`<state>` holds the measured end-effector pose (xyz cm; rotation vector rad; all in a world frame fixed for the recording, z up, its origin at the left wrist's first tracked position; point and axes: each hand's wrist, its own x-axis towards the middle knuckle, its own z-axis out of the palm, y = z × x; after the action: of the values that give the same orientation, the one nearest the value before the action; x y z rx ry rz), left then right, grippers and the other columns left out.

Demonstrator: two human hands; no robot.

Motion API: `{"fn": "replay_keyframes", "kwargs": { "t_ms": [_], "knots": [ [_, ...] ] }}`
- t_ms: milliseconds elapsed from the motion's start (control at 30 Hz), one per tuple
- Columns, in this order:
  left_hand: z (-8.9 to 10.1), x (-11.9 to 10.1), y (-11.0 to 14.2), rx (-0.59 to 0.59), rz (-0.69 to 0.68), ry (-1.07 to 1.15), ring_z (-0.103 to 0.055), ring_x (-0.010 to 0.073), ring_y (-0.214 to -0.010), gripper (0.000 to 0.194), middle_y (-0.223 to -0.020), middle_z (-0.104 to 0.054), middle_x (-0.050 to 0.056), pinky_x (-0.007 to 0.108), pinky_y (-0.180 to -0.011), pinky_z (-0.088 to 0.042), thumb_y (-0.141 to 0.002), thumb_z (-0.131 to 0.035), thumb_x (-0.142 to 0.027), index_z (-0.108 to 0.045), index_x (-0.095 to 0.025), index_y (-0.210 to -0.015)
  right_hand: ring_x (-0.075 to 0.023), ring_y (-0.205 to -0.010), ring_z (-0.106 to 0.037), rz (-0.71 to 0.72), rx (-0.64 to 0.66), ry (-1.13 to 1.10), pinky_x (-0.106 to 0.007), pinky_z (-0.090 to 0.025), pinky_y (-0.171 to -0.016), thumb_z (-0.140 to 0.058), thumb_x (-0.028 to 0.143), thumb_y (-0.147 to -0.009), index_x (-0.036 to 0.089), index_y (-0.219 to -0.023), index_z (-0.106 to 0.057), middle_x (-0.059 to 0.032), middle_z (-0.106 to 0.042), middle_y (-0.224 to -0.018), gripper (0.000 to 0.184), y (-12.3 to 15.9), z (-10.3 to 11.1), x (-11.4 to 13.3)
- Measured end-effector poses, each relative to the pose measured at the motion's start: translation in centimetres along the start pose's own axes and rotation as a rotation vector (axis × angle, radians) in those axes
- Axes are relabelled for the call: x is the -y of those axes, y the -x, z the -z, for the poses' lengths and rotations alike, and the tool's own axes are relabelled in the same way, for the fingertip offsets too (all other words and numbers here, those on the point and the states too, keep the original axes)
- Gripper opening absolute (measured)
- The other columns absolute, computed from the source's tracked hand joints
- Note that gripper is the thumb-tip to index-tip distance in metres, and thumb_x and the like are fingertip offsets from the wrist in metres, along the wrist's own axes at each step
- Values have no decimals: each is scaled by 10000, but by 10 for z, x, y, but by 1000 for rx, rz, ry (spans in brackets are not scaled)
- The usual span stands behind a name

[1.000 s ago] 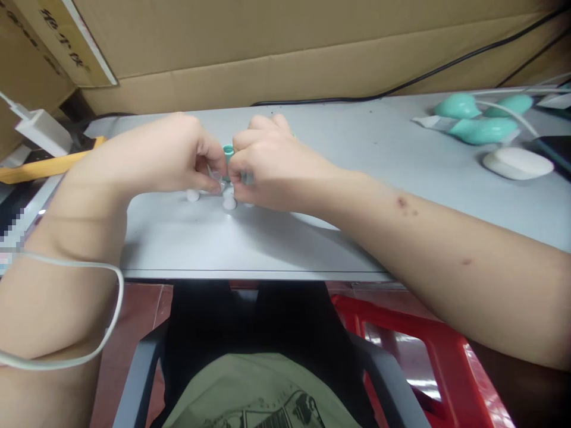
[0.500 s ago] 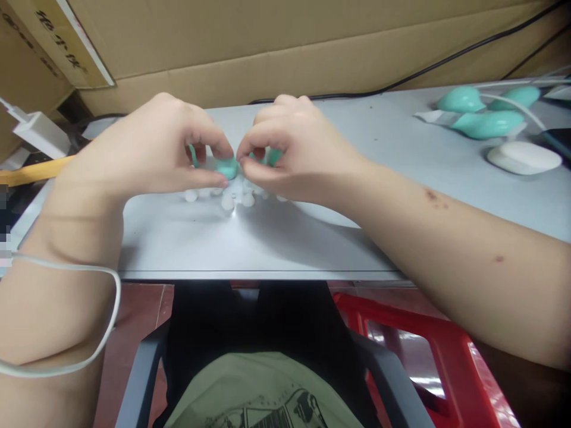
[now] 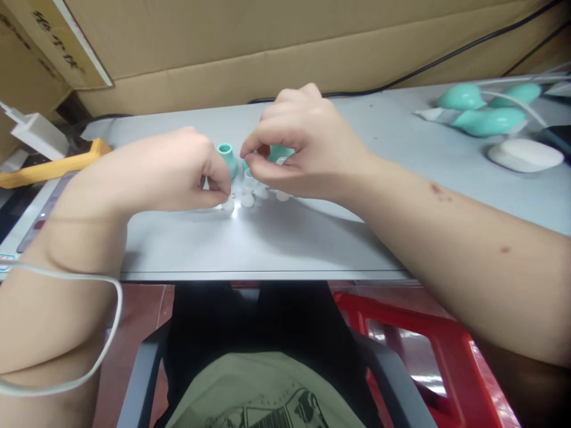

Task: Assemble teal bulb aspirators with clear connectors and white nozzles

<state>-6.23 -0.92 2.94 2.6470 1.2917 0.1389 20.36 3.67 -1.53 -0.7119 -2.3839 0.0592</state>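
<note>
My left hand [image 3: 185, 172] is closed in a pinch low over the table. Its fingertips meet at a small white rounded piece [image 3: 228, 204]; whether they grip it is hard to see. Just behind those fingers stands a teal bulb-shaped piece [image 3: 227, 160] with an open neck, upright and untouched. My right hand [image 3: 298, 142] is also closed, thumb and forefinger pressed together; anything between them is too small to make out. Another teal piece [image 3: 280, 153] shows partly behind the right fingers. Several small white pieces [image 3: 247, 200] lie under and between both hands.
Teal rounded parts [image 3: 488, 122] and a white oval object [image 3: 524, 156] lie on the table's right. At left are a yellow bar-shaped object [image 3: 57, 169] and a white charger [image 3: 42, 135]. A white cable [image 3: 118, 297] crosses my left forearm. Cardboard [image 3: 267, 35] stands behind.
My left hand has released the teal bulb-shaped piece, which now stands on the table, and moved down toward the white pieces. My right hand has shifted slightly right, still pinched.
</note>
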Motion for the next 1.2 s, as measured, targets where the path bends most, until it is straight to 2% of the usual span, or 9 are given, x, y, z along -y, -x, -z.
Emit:
{"fn": "replay_keyframes", "kwargs": {
  "t_ms": [167, 233, 400, 533, 633, 767, 867, 1033, 1200],
  "knots": [
    [6, -7, -3, 87, 33, -66, -771, 245, -794, 115, -906, -866, -18, 390, -786, -519, -1052, -889, -416, -911, -308, -1088, -374, -1157, -842, -30, 50, -16, -629, -547, -1253, -685, 148, -1045, 305, -875, -792, -45, -852, -906, 255, -2, 0, -4],
    [3, -8, -7, 94, 21, -101, -745, 250, -786, 62, -857, -825, -25, 408, -806, -502, -1077, -867, -378, -911, -334, -1069, -374, -1156, -838, -25, 53, -22, -632, -544, -1253, -692, 172, -1042, 308, -878, -793, -43, -863, -913, 236, -2, 0, -4],
    [3, -7, -6, 47, 24, -84, -600, 220, -632, 230, -743, -768, -31, 425, -714, -459, -1094, -748, -350, -889, -314, -916, -382, -1198, -846, -56, 83, -24, -620, -538, -1287, -708, 220, -1027, 328, -898, -814, -39, -880, -940, 198, -2, 3, -3],
    [14, -7, 5, -90, 45, 300, -714, 242, -638, 186, -724, -812, 6, 424, -693, -529, -1013, -879, -411, -935, -281, -893, -363, -1170, -868, -60, 82, -144, -607, -562, -1291, -669, 203, -1037, 326, -917, -827, -41, -883, -982, 233, 1, 7, -1],
    [14, -5, 7, -327, 62, 568, -796, 293, -688, 129, -773, -863, 48, 456, -696, -617, -927, -1033, -375, -962, -273, -894, -336, -1100, -880, -88, 21, -352, -555, -635, -1172, -725, 201, -1029, 320, -1036, -862, -34, -915, -1055, 182, 5, 6, 2],
    [5, 0, -2, -541, 23, 687, -885, 405, -866, 324, -918, -905, 98, 677, -913, -739, -913, -1160, -522, -916, -312, -875, -325, -1165, -903, -195, -71, -586, -513, -685, -1158, -848, 298, -1084, 327, -1194, -863, -36, -969, -1163, 114, 9, 1, 7],
    [-1, 2, -7, -470, 22, 702, -934, 490, -1031, 423, -1014, -931, 126, 767, -1031, -730, -935, -1173, -641, -898, -320, -924, -324, -1148, -921, -196, -118, -695, -514, -711, -1119, -958, 342, -1084, 341, -1136, -864, -20, -977, -1177, 108, 9, -3, 8],
    [-2, -1, -7, -458, -6, 779, -945, 426, -955, 525, -956, -931, 122, 776, -1019, -783, -922, -1214, -649, -874, -250, -923, -286, -1177, -913, -197, -139, -840, -453, -704, -1165, -990, 387, -1110, 319, -1089, -955, -33, -994, -1282, 79, 6, -4, 4],
    [2, -1, -3, -405, 45, 782, -968, 429, -1151, 402, -1150, -986, 97, 756, -1181, -782, -958, -1191, -619, -930, -312, -951, -355, -1263, -913, -318, -110, -918, -547, -704, -1243, -1031, 371, -1024, 328, -1014, -946, -37, -1006, -1278, 96, 3, 0, 7]
  ]
}}
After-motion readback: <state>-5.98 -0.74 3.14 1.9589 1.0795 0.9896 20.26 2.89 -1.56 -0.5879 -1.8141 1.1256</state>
